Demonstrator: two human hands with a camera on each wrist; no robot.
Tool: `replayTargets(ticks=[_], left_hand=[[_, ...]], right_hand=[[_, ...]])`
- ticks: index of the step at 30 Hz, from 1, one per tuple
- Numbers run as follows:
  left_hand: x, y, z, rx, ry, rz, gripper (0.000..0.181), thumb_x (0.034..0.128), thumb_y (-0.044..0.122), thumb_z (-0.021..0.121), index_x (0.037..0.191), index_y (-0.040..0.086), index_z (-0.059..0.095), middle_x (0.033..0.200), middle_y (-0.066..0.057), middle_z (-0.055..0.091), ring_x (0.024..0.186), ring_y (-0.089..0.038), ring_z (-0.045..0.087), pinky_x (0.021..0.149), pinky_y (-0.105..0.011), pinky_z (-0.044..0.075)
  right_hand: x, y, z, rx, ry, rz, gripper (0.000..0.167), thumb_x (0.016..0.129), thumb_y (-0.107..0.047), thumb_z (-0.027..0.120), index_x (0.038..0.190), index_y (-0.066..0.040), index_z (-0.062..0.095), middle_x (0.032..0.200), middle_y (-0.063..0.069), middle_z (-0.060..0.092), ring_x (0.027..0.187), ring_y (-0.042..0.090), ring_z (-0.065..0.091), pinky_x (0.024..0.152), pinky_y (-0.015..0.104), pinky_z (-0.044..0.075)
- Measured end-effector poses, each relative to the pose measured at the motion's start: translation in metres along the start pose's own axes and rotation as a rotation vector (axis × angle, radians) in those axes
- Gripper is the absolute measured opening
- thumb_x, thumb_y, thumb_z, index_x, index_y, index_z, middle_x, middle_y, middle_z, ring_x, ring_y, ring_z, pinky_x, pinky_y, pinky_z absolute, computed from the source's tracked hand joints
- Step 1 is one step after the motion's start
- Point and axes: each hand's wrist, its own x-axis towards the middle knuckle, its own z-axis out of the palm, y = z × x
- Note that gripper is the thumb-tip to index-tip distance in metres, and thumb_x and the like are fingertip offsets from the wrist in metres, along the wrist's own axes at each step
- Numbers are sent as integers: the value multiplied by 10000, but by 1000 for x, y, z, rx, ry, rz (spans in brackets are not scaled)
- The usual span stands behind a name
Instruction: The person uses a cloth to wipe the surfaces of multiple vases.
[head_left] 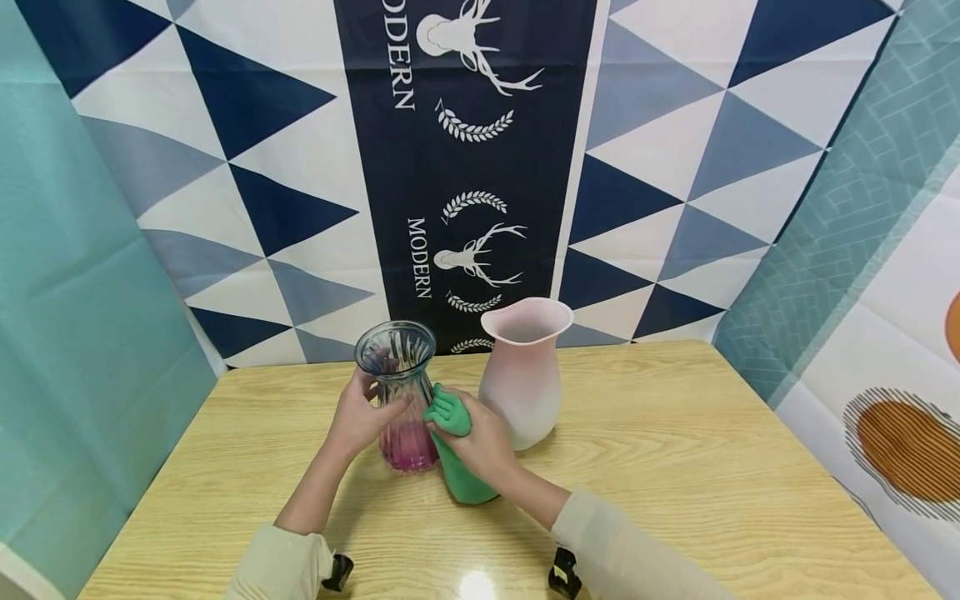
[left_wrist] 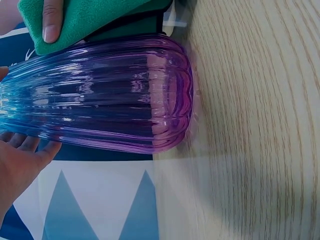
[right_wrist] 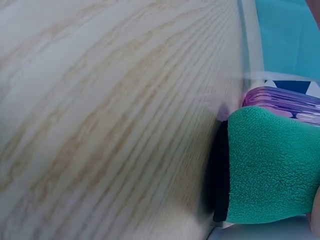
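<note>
A ribbed glass vase [head_left: 408, 442], bluish at the rim and purple-pink at the base, stands on the table. My left hand [head_left: 360, 414] grips it around the neck, the thumb across the front. In my right hand [head_left: 483, 442] is a green cloth [head_left: 467, 482], bunched at the top and held against the vase's right side, its lower part hanging down to the tabletop. The left wrist view shows a finger pressing the cloth [left_wrist: 85, 22] beside the glass vase [left_wrist: 100, 95]. In the right wrist view the cloth [right_wrist: 275, 165] covers much of the vase.
Just behind my right hand stands a pink-and-white vase [head_left: 525, 392] with a wavy rim. The wooden table [head_left: 660, 483] ends at a patterned cloth backdrop [head_left: 300, 167]. Side hangings flank it left and right.
</note>
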Motion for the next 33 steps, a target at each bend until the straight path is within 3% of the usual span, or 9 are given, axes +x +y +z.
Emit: replayTargets(ticks=[14, 25, 33], left_hand=[[0, 2, 2, -30, -15, 20, 705, 792, 73, 673, 1411, 33, 338, 1350, -223, 486, 1277, -374, 430, 1069, -544, 344], [0, 3, 3, -30, -34, 2, 697, 815, 97, 649, 1423, 34, 314, 1366, -227, 472, 1304, -370, 403, 1077, -555, 326], [2, 1, 3, -12, -30, 20, 727, 794, 104, 639, 1434, 45, 299, 1355, -218, 478, 1287, -373, 419, 1048, -549, 366]], right_hand=[[22, -14, -13, 73, 113, -113, 503, 772, -246, 770, 1225, -121, 591, 1135, 54, 681, 1032, 192, 646, 885, 353, 522], [28, -22, -17, 85, 71, -112, 516, 787, -266, 757, 1255, -158, 568, 1178, 30, 663, 1075, 166, 627, 914, 354, 509], [26, -20, -15, 78, 41, -95, 521, 783, -272, 759, 1258, -177, 568, 1185, 19, 660, 1081, 156, 621, 925, 344, 502]])
